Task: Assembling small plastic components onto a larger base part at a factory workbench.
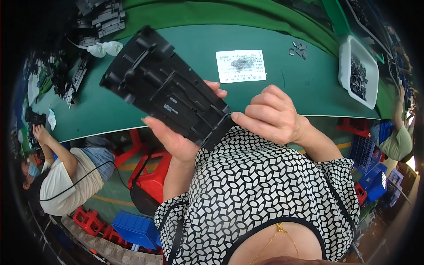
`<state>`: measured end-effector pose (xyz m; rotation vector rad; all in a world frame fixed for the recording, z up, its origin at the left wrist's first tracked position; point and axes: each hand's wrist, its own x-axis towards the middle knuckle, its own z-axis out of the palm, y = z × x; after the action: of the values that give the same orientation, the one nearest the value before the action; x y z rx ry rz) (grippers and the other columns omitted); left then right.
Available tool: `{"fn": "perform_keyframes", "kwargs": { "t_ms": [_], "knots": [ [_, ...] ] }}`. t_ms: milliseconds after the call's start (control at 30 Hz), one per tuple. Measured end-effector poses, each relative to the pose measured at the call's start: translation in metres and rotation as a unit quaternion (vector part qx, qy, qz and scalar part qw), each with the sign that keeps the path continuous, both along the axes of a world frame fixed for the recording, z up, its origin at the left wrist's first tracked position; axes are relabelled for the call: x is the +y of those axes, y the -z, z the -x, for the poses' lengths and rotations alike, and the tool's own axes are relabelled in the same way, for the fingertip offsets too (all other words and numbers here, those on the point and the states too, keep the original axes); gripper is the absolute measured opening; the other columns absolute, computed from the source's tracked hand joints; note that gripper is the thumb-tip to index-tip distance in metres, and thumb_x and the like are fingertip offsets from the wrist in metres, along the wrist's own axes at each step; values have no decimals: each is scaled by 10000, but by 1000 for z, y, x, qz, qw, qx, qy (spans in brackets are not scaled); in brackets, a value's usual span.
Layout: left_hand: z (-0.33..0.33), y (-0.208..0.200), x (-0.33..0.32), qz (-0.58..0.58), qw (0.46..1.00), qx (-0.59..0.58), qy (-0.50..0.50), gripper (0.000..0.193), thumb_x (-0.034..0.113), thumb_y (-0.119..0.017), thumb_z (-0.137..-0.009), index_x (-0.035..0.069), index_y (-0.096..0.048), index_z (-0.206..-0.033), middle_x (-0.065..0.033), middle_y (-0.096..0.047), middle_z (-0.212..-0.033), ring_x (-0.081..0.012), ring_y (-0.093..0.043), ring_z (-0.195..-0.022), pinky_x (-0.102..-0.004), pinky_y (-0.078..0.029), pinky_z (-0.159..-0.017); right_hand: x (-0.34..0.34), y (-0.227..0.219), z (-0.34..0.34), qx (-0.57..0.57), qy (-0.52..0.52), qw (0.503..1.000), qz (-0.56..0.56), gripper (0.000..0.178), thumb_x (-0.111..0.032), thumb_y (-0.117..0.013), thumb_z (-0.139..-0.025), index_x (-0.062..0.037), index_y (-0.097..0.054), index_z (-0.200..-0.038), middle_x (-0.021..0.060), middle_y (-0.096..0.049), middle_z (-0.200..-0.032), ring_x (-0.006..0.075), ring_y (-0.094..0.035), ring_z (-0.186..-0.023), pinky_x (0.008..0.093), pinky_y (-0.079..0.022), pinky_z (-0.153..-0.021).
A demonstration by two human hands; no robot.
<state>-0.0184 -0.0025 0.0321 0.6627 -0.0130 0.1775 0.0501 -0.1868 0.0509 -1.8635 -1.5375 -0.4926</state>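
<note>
Left hand (176,139) is gripping the black plastic part (165,86) from underneath, palm up, fingers wrapping behind it with fingertips showing past its right edge. Part is being held tilted in the air above the near edge of the green desk (282,88), wide end pointing up-left, narrow end down-right over the person's chest. Ribbed underside is facing the camera.

Right hand (271,115) is sitting curled with fingers together at the part's lower right corner, thumb tip touching that corner; a pinch on the corner, not a full grip.

On the desk behind: a white paper label (240,66) lying flat just past the hands, a few small dark pieces (299,48) beyond it, a white tray (357,70) of dark small parts at far right, two clear squeeze bottles (106,47) at upper left beside stacked black parts (104,17).

Another person is sitting at far left, one more at far right. Red stools (152,176) and blue crates (137,229) are standing on the floor below.
</note>
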Motion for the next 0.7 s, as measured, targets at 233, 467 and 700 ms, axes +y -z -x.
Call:
{"fn": "perform_keyframes", "kwargs": {
  "t_ms": [233,467,700],
  "knots": [
    [1,-3,-9,29,997,-52,-52,967,815,-222,-766,62,-300,-1368,-251,-513,-1164,-355,-542,-1023,-511,-414,-918,-6,-17,17,651,92,754,-5,83,-59,-611,-850,19,-623,-825,18,-573,-718,53,-473,-602,217,-369,-515],
    [4,1,-11,-76,993,-75,-43,963,815,-219,-767,58,-323,-1354,-248,-513,-1166,-370,-537,-1012,-506,-403,-925,4,-13,18,807,15,590,9,273,-221,-575,-898,13,-635,-771,-12,-563,-656,31,-456,-607,198,-361,-537],
    [6,-1,-11,-97,990,-83,-56,948,805,-220,-776,51,-342,-1337,-249,-517,-1151,-366,-539,-996,-501,-405,-914,8,-13,22,803,32,595,-3,272,-202,-558,-889,16,-625,-742,-17,-519,-607,40,-442,-579,218,-348,-515]
  ]
}}
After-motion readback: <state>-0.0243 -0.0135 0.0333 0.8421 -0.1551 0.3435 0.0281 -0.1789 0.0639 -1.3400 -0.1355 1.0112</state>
